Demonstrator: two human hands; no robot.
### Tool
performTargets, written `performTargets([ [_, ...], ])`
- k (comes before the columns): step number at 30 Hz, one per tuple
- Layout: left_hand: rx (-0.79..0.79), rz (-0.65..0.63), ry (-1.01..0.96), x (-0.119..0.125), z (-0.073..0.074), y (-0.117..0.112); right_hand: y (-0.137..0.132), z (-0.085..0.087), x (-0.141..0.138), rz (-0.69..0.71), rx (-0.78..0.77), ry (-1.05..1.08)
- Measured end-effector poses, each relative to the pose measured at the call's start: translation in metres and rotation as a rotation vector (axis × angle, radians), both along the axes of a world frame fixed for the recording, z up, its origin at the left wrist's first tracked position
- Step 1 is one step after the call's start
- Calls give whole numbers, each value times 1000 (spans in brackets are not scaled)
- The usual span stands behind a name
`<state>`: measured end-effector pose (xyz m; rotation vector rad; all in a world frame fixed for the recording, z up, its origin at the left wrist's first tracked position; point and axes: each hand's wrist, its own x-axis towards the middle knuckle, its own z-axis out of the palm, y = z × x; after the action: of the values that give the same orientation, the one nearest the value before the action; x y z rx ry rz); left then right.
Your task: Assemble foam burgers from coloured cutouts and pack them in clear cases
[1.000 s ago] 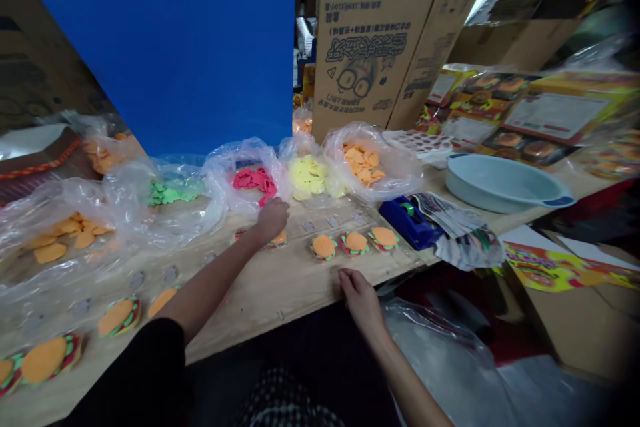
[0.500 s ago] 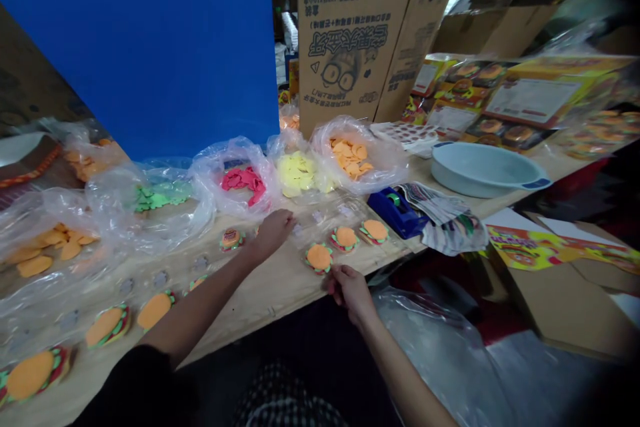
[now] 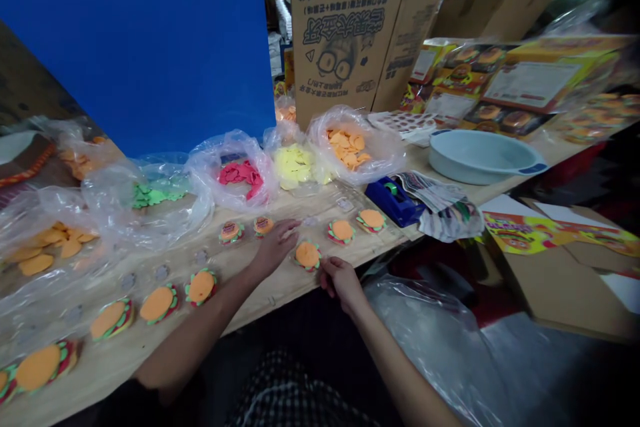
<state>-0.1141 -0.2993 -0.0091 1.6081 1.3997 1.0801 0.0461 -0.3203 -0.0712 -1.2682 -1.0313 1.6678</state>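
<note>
My left hand (image 3: 274, 247) lies flat on the wooden table (image 3: 260, 310), holding nothing, just right of a small foam burger (image 3: 263, 225). My right hand (image 3: 341, 280) rests at the table's front edge, its fingers close beside a foam burger with an orange bun (image 3: 307, 255). Several more foam burgers (image 3: 201, 287) stand in a row on the board to the left, and others (image 3: 343, 231) lie to the right. Behind my hands sit plastic bags of loose foam pieces: pink (image 3: 239, 175), yellow (image 3: 295, 167), orange (image 3: 347, 149) and green (image 3: 155, 195).
A pale blue basin (image 3: 480, 157) and a blue tape dispenser (image 3: 393, 201) stand on the table at the right, beside printed sheets (image 3: 447, 217). A blue board (image 3: 130, 47) and cardboard boxes (image 3: 345, 33) rise behind. A plastic sheet (image 3: 430, 327) hangs below the front edge.
My left hand has drawn back toward me, uncovering a small burger. My right hand has shifted slightly left along the edge. The whole view has moved a little up and left.
</note>
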Motion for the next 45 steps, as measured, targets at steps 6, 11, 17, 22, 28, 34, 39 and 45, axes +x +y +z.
performTargets([
  [6,-112,-77,-38,-9,-1,-18,-3,-1,-16,80,4,5],
  [11,7,-161,54,-4,-17,-31,-10,4,-18,100,-11,45],
  [17,18,-85,191,-4,-28,-33,-14,11,-14,100,-173,179],
  [22,-96,4,61,-1,-20,-36,-15,12,-22,13,-79,110],
  [28,-234,128,-375,1,-6,-51,-27,14,-18,-70,152,129],
  [34,-668,-74,-685,0,5,-70,-49,21,3,37,277,32],
  [39,-606,-93,-646,5,7,-85,-54,31,21,227,371,-98],
  [45,-554,-149,-460,8,10,-93,-46,47,26,376,407,-202],
])
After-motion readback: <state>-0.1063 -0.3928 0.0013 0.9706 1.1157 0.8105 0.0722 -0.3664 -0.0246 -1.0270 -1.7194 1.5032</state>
